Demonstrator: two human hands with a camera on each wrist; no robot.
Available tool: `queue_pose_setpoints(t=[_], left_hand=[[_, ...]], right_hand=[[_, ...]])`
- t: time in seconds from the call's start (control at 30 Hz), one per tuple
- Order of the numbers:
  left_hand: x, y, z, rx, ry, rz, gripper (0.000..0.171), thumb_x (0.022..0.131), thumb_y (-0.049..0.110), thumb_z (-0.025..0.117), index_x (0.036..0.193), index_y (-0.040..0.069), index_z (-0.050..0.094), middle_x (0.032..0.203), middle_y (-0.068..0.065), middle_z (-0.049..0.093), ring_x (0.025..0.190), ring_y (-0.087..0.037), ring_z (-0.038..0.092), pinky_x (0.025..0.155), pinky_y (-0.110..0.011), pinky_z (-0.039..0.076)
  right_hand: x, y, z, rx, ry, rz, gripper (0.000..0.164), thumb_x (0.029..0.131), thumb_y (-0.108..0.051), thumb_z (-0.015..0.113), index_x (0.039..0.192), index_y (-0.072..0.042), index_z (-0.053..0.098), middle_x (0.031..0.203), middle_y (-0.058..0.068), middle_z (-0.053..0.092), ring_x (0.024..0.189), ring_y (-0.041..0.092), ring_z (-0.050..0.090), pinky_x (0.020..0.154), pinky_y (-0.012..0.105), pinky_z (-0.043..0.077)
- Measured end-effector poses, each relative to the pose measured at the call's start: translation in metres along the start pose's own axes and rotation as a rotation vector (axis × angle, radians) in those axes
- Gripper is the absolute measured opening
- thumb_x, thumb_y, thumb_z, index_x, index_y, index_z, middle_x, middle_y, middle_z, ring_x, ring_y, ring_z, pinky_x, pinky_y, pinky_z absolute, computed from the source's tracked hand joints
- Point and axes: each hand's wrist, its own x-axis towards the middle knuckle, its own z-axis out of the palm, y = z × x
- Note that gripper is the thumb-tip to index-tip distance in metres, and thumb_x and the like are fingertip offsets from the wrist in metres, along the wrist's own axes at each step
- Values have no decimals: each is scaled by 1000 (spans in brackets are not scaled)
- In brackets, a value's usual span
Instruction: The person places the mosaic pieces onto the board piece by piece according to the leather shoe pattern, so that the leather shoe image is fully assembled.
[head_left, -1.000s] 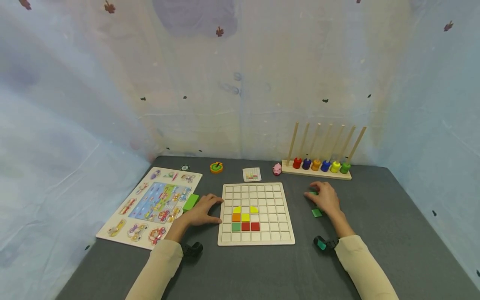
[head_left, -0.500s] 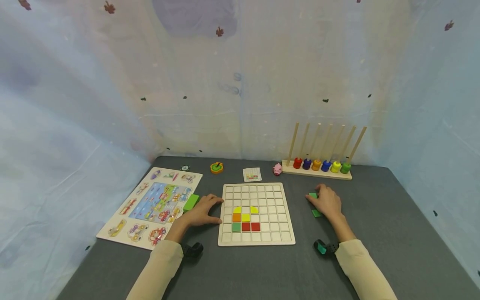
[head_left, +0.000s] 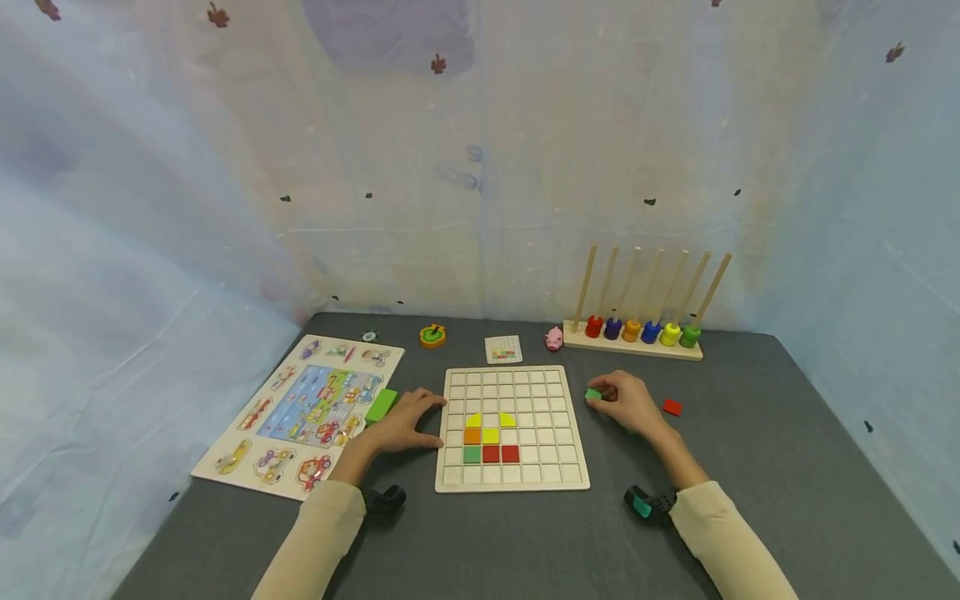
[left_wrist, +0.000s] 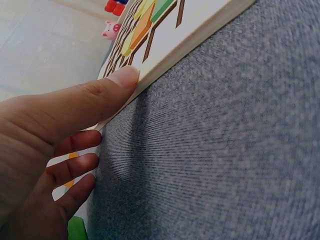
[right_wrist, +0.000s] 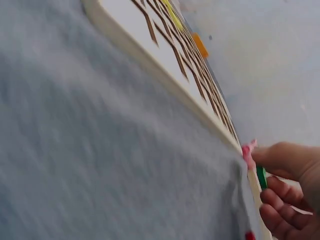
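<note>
A pale wooden grid board (head_left: 540, 473) lies in the middle, with several yellow, orange, green and red tiles set in its left cells. My left hand (head_left: 405, 421) rests against the board's left edge. Its thumb (left_wrist: 107, 95) touches the rim, and the fingers are spread loosely. My right hand (head_left: 628, 404) pinches a small green tile (head_left: 593, 394) between thumb and fingers, just off the board's right side; the green tile (right_wrist: 261, 177) shows partly in the right wrist view. A red tile (head_left: 672, 407) lies to the right of this hand. Another green piece is mostly hidden under the wrist.
A vehicle picture puzzle (head_left: 288, 450) lies at left, with a green block (head_left: 382, 405) by its edge. Behind the board are a pattern card (head_left: 503, 349), a pink pig (head_left: 553, 338), a round orange-green toy (head_left: 432, 335) and a pegged wooden stand (head_left: 637, 343) with coloured rings.
My right hand has lifted the green tile and carried it left toward the board. The red tile, hidden before, is now uncovered. My left hand stays at the board's edge.
</note>
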Motion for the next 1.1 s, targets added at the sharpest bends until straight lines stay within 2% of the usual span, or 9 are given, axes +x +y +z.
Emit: queue_pose_setpoints(t=[0.27, 0.4, 0.5, 0.7, 0.97, 1.1], left_hand=[[-1, 0, -1, 6, -1, 12, 69, 78, 36, 75, 135, 9, 47, 129, -11, 43, 120, -29, 38, 101, -49, 31], [-1, 1, -1, 1, -1, 12, 69, 78, 36, 75, 135, 9, 47, 128, -10, 43, 120, -28, 38, 101, -49, 31], [-2, 1, -1, -2, -5, 4, 69, 78, 35, 75, 135, 9, 46, 129, -10, 43, 121, -28, 37, 101, -49, 31], [-1, 1, -1, 7, -1, 6, 69, 78, 35, 75, 135, 9, 46, 129, -11, 43, 121, -29, 37, 101, -49, 31], [-1, 1, -1, 9, 7, 16, 69, 78, 36, 75, 134, 8, 47, 128, -10, 43, 119, -28, 38, 101, -49, 32], [-1, 2, -1, 6, 9, 11, 69, 78, 35, 75, 134, 8, 47, 128, -10, 44, 119, -28, 38, 101, -49, 32]], right_hand=[[-3, -35, 18, 157, -166, -306, 27, 80, -14, 73, 105, -3, 68, 86, 6, 61, 72, 16, 56, 61, 27, 47], [-8, -49, 27, 179, -222, -409, 29, 81, -14, 73, 106, -2, 67, 86, 7, 63, 72, 18, 57, 61, 29, 49], [-11, -57, 33, 170, -255, -422, 28, 80, -16, 74, 105, -4, 67, 87, 5, 64, 76, 18, 59, 65, 29, 49], [-17, -68, 42, 162, -302, -384, 24, 78, -21, 77, 97, -10, 67, 87, -2, 64, 75, 12, 57, 66, 24, 48], [-23, -67, 48, 166, -299, -439, 19, 79, -25, 75, 93, -14, 70, 90, -2, 63, 83, 10, 56, 73, 25, 46], [-23, -65, 48, 199, -306, -450, 14, 82, -22, 73, 94, -15, 71, 91, -1, 62, 82, 12, 54, 70, 25, 45]])
